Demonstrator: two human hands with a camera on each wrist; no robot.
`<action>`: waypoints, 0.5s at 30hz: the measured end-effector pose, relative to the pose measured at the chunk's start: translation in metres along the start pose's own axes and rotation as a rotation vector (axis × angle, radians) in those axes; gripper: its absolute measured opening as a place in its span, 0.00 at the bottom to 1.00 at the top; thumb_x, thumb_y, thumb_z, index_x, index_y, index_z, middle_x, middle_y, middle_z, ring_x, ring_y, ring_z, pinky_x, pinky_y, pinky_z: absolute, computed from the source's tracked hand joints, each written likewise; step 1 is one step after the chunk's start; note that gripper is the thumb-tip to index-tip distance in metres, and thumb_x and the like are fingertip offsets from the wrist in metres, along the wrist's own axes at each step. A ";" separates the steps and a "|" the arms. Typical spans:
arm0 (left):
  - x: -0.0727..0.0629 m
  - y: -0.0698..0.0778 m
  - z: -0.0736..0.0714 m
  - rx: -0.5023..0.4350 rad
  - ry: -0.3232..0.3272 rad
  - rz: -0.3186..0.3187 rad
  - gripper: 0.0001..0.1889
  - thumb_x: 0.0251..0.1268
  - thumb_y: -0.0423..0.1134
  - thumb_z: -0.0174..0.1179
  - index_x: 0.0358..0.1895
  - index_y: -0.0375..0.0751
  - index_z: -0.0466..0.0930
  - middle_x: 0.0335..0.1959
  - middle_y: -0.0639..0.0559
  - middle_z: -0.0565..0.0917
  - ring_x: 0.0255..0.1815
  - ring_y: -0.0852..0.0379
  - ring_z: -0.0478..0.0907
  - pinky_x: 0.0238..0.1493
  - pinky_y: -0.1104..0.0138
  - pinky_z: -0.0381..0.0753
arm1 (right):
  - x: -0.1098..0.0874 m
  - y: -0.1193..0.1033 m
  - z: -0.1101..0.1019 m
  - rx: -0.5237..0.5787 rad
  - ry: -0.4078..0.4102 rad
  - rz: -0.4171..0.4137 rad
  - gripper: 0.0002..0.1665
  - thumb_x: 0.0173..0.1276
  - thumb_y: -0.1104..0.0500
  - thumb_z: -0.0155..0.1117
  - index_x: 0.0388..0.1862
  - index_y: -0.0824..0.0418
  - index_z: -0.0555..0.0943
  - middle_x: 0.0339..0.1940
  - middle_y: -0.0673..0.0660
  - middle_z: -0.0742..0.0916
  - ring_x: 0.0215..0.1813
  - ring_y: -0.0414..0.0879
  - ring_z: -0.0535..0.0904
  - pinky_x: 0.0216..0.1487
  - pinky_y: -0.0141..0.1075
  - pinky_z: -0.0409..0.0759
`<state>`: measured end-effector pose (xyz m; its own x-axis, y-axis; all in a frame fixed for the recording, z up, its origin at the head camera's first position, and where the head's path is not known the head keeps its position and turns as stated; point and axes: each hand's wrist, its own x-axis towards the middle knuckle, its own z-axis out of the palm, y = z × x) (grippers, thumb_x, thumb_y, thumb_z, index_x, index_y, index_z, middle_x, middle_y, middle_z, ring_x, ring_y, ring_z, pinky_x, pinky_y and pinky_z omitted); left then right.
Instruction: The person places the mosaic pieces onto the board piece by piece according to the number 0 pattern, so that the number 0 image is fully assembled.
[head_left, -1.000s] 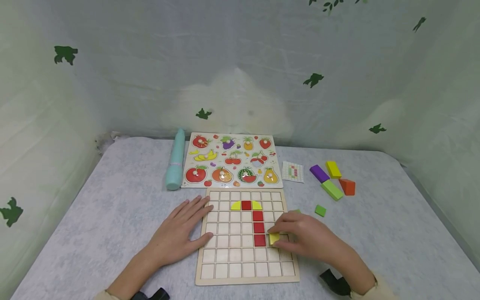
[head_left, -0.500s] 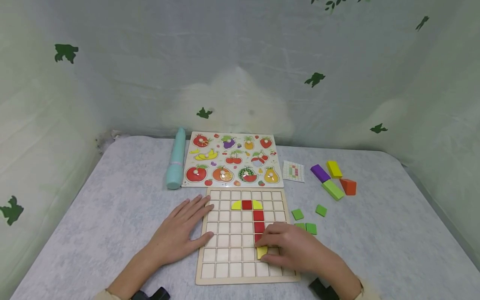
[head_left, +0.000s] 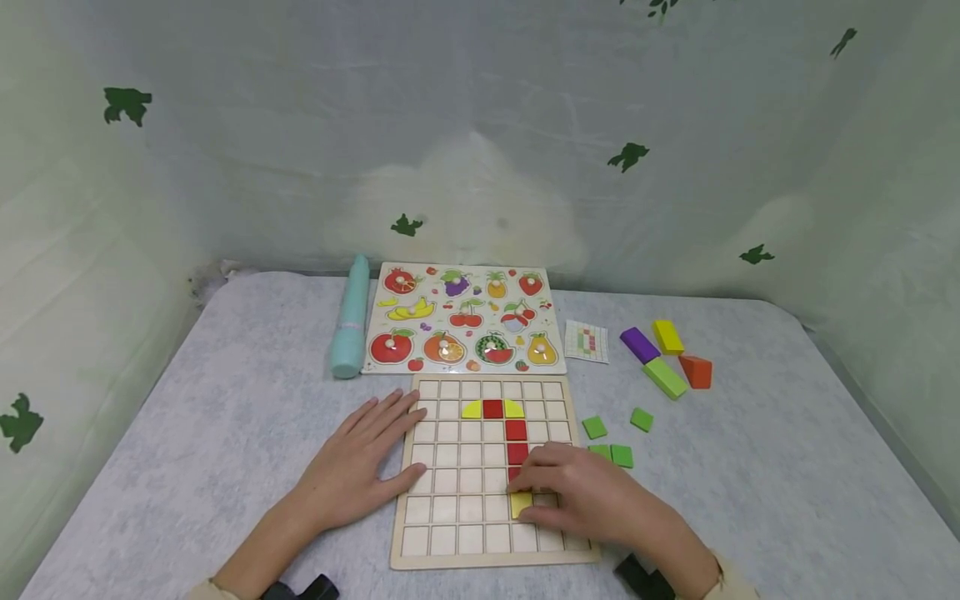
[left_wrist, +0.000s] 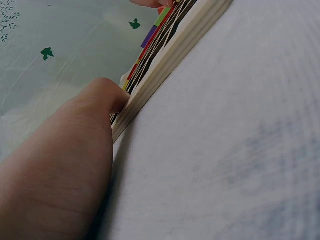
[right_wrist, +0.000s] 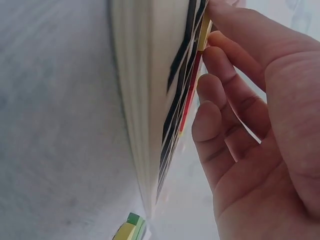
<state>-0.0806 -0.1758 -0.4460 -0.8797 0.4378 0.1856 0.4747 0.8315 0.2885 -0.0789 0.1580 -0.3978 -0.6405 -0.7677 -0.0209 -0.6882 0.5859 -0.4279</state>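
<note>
A wooden grid board (head_left: 459, 510) lies on the table, with red square tiles (head_left: 517, 430) and yellow rounded tiles (head_left: 472, 409) set in its cells. My right hand (head_left: 581, 492) pinches a yellow tile (head_left: 521, 504) between thumb and fingers, at the cell just below the column of red tiles. In the right wrist view the yellow tile (right_wrist: 204, 31) sits at the thumb tip, edge-on. My left hand (head_left: 363, 467) lies with straight, spread fingers over the board's left edge, holding no tile. The lowest red tile is partly hidden by the right fingers.
Several green tiles (head_left: 622, 456) lie right of the board. Purple (head_left: 640, 345), yellow (head_left: 667, 337), light green (head_left: 664, 379) and orange (head_left: 696, 372) blocks are farther back. A pattern card (head_left: 587, 342), a fruit puzzle board (head_left: 465, 318) and a teal bottle-shaped object (head_left: 351, 321) stand behind.
My right hand has carried the yellow tile left and toward me, from beside the red column to the cell beneath it. Green tiles behind the hand came into view. The left hand stays put.
</note>
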 end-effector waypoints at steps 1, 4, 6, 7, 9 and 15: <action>0.000 0.000 0.000 -0.001 0.001 0.001 0.38 0.67 0.63 0.61 0.76 0.49 0.70 0.82 0.53 0.63 0.84 0.49 0.56 0.83 0.50 0.54 | 0.000 0.001 0.000 0.008 -0.002 0.005 0.16 0.69 0.44 0.72 0.54 0.43 0.88 0.50 0.36 0.86 0.52 0.34 0.79 0.57 0.33 0.84; 0.000 0.000 0.000 -0.001 0.002 0.005 0.38 0.68 0.63 0.61 0.76 0.49 0.70 0.82 0.53 0.63 0.84 0.49 0.56 0.83 0.50 0.54 | -0.001 0.003 -0.002 0.035 -0.005 0.032 0.16 0.68 0.43 0.73 0.54 0.42 0.88 0.49 0.36 0.85 0.52 0.33 0.78 0.56 0.30 0.84; 0.000 -0.001 0.000 -0.001 0.003 0.007 0.38 0.68 0.63 0.61 0.76 0.48 0.70 0.82 0.53 0.63 0.84 0.49 0.56 0.83 0.50 0.54 | -0.003 0.006 -0.004 0.039 0.011 0.043 0.16 0.67 0.44 0.74 0.53 0.42 0.89 0.48 0.36 0.85 0.50 0.33 0.78 0.53 0.29 0.84; 0.000 -0.001 0.000 0.000 0.003 0.007 0.38 0.68 0.63 0.61 0.76 0.48 0.70 0.82 0.53 0.63 0.84 0.49 0.56 0.83 0.50 0.54 | -0.004 0.008 -0.006 0.037 0.024 0.051 0.16 0.66 0.44 0.75 0.53 0.42 0.89 0.48 0.36 0.85 0.50 0.33 0.78 0.53 0.29 0.84; 0.000 -0.001 0.000 0.001 0.003 0.007 0.38 0.68 0.63 0.61 0.76 0.48 0.70 0.82 0.53 0.63 0.83 0.49 0.57 0.83 0.50 0.54 | -0.007 0.013 -0.010 0.030 0.058 0.061 0.16 0.65 0.45 0.76 0.52 0.42 0.89 0.47 0.36 0.85 0.48 0.33 0.78 0.50 0.28 0.84; 0.000 0.000 0.000 0.003 0.002 0.004 0.38 0.67 0.63 0.62 0.76 0.48 0.70 0.82 0.52 0.64 0.83 0.49 0.57 0.83 0.50 0.55 | -0.014 0.032 -0.022 0.031 0.140 0.124 0.17 0.64 0.47 0.77 0.51 0.44 0.89 0.47 0.38 0.86 0.47 0.35 0.79 0.47 0.32 0.85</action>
<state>-0.0811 -0.1758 -0.4465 -0.8780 0.4400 0.1886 0.4777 0.8311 0.2848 -0.0997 0.1934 -0.3918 -0.7623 -0.6453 0.0503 -0.5920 0.6637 -0.4572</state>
